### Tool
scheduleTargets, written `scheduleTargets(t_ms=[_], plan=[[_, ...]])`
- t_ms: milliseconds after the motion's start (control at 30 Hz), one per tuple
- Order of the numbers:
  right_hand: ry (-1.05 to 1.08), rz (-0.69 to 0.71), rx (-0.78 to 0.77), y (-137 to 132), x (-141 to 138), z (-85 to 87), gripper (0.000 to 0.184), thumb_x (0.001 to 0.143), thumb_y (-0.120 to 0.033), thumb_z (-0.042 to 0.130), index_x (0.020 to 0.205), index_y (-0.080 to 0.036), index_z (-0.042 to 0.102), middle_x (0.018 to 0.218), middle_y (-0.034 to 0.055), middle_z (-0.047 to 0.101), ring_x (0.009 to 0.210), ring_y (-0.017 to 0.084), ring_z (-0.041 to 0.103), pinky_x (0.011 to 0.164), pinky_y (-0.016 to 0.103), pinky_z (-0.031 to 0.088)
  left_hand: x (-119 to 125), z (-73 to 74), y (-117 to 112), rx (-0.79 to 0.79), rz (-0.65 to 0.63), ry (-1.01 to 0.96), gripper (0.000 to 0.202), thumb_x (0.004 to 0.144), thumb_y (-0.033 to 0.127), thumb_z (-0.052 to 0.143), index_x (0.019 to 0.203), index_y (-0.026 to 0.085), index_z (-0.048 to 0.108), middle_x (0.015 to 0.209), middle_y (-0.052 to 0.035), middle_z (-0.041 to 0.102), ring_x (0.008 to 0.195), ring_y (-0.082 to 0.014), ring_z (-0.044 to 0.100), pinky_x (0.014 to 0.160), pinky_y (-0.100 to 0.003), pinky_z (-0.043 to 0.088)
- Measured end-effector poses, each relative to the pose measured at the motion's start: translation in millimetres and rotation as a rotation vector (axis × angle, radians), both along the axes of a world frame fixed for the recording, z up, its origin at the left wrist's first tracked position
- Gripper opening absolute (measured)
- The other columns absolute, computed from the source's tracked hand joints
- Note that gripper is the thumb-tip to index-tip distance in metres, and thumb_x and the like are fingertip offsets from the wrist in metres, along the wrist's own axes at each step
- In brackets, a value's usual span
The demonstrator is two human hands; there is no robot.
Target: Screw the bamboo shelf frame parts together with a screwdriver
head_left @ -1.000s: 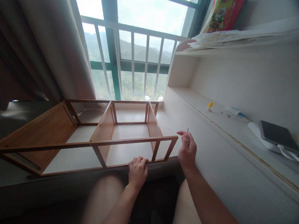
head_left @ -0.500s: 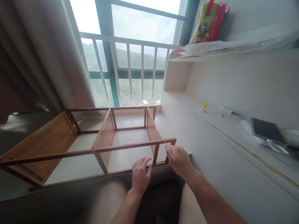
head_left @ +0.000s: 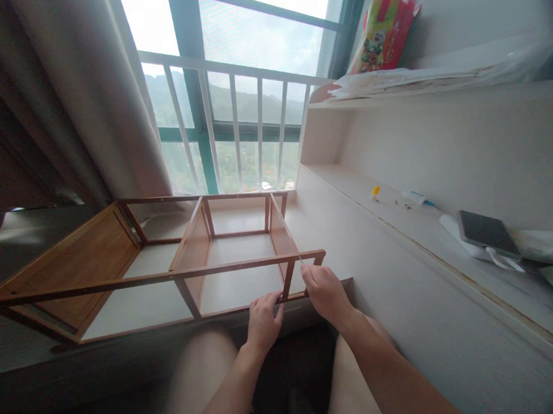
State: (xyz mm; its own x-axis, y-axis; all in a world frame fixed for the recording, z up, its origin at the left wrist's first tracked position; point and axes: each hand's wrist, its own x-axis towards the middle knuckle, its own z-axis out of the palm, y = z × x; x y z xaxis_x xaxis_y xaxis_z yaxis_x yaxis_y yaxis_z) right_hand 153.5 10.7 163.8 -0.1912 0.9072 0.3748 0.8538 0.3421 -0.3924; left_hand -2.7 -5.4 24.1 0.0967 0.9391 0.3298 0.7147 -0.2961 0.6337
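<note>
A brown wooden shelf frame (head_left: 159, 276) lies on its side across the pale surface in front of me. My left hand (head_left: 263, 320) rests on its near lower rail, fingers curled over the wood. My right hand (head_left: 325, 293) is closed in a pinch on a thin metal screw (head_left: 300, 259). The screw's tip touches the frame's near right corner, just below the top rail.
A window with a white railing (head_left: 233, 110) and a curtain (head_left: 87, 100) stand behind the frame. On the right, a white ledge (head_left: 399, 224) holds a tablet (head_left: 486, 231) and small items. A colourful bag (head_left: 380, 29) sits on the upper shelf. My knees are below.
My right hand has moved left and down from open air to the frame's right corner, bringing the screw to the wood. My left hand has stayed on the rail.
</note>
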Motion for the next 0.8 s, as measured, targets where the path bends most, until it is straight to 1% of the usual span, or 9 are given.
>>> scheduleTargets(t_ms=[233,400,533,800], plan=[[0.055,-0.007,-0.04,-0.3,-0.2,-4.0,0.045,0.1,-0.028,0.031,0.058,-0.02,0.048,0.053,0.0023,0.05,0.053,0.016,0.047,0.055,0.031,0.024,0.1,-1.1,0.5,-0.009,-0.011,-0.007,0.029,0.089,0.02,0.049,0.115,0.026,0.061,0.109,-0.0022,0.069,0.105,-0.0192,0.061,0.095,-0.038,0.039],[0.1,0.004,-0.044,-1.1,0.3,-3.6,0.044,0.099,-0.029,0.03,0.06,-0.02,0.048,0.054,0.0017,0.052,0.054,0.015,0.047,0.056,0.03,0.026,0.6,-2.3,0.9,-0.014,-0.009,-0.001,0.03,0.089,0.02,0.049,0.116,0.025,0.06,0.111,-0.0036,0.069,0.107,-0.0201,0.061,0.096,-0.039,0.039],[0.136,-0.024,-0.078,-1.7,-1.4,-1.5,0.046,0.099,-0.03,0.03,0.057,-0.02,0.046,0.053,0.0006,0.049,0.052,0.014,0.044,0.057,0.029,0.026,1.2,-2.3,1.2,-0.013,-0.008,0.01,0.03,0.088,0.02,0.049,0.116,0.026,0.06,0.112,-0.0035,0.068,0.107,-0.0202,0.06,0.096,-0.039,0.038],[0.133,-0.081,-0.077,-3.6,-7.0,-4.7,0.046,0.099,-0.03,0.032,0.059,-0.02,0.051,0.053,0.0007,0.051,0.052,0.014,0.043,0.057,0.029,0.026,0.5,-5.6,2.4,-0.003,-0.005,0.028,0.03,0.088,0.019,0.049,0.116,0.026,0.06,0.111,-0.0036,0.068,0.108,-0.0206,0.061,0.096,-0.039,0.038]])
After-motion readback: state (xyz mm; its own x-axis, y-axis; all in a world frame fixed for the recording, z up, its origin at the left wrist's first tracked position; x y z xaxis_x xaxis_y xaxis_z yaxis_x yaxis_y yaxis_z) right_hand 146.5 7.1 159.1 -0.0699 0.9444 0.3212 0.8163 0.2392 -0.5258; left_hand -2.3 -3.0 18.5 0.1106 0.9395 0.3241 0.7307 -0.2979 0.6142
